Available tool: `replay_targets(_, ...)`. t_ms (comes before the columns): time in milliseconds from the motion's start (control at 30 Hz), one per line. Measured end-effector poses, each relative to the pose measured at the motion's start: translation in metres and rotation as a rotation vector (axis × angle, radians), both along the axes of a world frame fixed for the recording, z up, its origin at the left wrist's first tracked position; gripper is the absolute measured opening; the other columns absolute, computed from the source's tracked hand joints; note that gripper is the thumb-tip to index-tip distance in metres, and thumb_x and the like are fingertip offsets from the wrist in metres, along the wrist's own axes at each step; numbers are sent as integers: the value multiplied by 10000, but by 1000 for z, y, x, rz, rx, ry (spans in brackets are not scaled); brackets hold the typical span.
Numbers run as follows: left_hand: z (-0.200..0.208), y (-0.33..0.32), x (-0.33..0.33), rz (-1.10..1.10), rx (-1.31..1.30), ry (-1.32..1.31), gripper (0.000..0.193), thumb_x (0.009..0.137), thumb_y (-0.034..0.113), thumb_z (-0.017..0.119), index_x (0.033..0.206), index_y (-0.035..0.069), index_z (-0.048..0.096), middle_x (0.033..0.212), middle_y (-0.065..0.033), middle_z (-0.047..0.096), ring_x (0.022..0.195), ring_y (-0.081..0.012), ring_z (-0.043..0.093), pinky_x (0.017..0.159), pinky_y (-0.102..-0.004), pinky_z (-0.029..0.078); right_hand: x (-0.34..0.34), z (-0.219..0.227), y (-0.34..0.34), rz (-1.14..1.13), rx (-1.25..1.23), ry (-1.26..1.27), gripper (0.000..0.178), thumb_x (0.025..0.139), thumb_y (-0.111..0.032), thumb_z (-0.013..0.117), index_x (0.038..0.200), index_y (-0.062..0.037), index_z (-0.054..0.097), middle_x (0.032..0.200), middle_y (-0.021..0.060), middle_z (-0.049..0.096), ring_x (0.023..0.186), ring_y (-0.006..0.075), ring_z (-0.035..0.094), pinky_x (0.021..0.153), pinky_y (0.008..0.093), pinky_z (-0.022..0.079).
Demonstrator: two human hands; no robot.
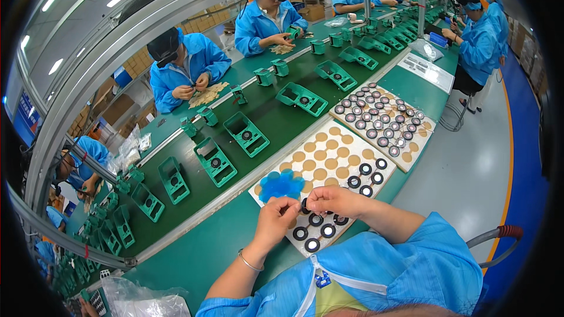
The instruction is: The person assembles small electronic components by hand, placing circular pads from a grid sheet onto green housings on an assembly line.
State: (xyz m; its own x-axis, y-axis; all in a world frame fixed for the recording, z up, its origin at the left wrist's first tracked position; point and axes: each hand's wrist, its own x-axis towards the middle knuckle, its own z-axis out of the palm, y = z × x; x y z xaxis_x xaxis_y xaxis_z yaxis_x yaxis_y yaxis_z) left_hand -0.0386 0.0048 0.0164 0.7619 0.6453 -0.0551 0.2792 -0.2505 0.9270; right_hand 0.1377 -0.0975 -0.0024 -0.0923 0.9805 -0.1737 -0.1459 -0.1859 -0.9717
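A white tray with round tan recesses [320,174] lies in front of me, holding several black round parts with white centres [328,230]. At its left end sits a pile of blue translucent round pieces [282,185]. My left hand [276,218] is closed in a pinch over the tray beside this pile; what its fingertips hold is too small to make out. Close by, my right hand [336,201] also pinches, its fingertips at the edge of a black round part [305,206] between both hands. The fingers partly hide that part, and whether they grip it is unclear.
A second tray [405,158] full of black round parts adjoins at the right. Beyond runs a green conveyor with green plastic housings [247,134]. Co-workers in blue [187,67] sit across it; others stand far right. A metal frame [176,9] arches overhead. Plastic bags [144,296] lie lower left.
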Motion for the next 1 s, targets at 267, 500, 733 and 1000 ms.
replay_targets(267,-8,8,-7,-146,-185,-147,119,887,145,588,887,26,595,857,14,556,786,-62,472,707,-202,386,-3,-1,1,68,186,32,107,936,-135,488,961,-32,505,870,0,518,822,83,493,775,242,423)
replay_targets(500,7,5,-7,-254,10,-143,78,875,117,564,866,40,564,800,-6,508,782,-127,456,711,-262,375,0,2,0,149,199,7,122,942,-152,484,955,-31,493,862,-1,511,832,87,496,783,250,423)
replay_targets(733,18,-8,-1,-130,712,-147,35,790,39,571,800,29,540,778,-107,484,746,-288,437,675,-362,371,2,3,0,190,172,115,150,946,-199,486,932,-51,501,846,-6,509,807,84,493,761,246,419)
replay_targets(1000,-9,30,-6,-42,751,12,35,768,50,598,799,35,588,788,-105,539,775,-286,478,712,-365,401,13,10,-5,167,201,202,128,939,-181,494,906,-60,515,837,-2,522,793,90,492,740,233,412)
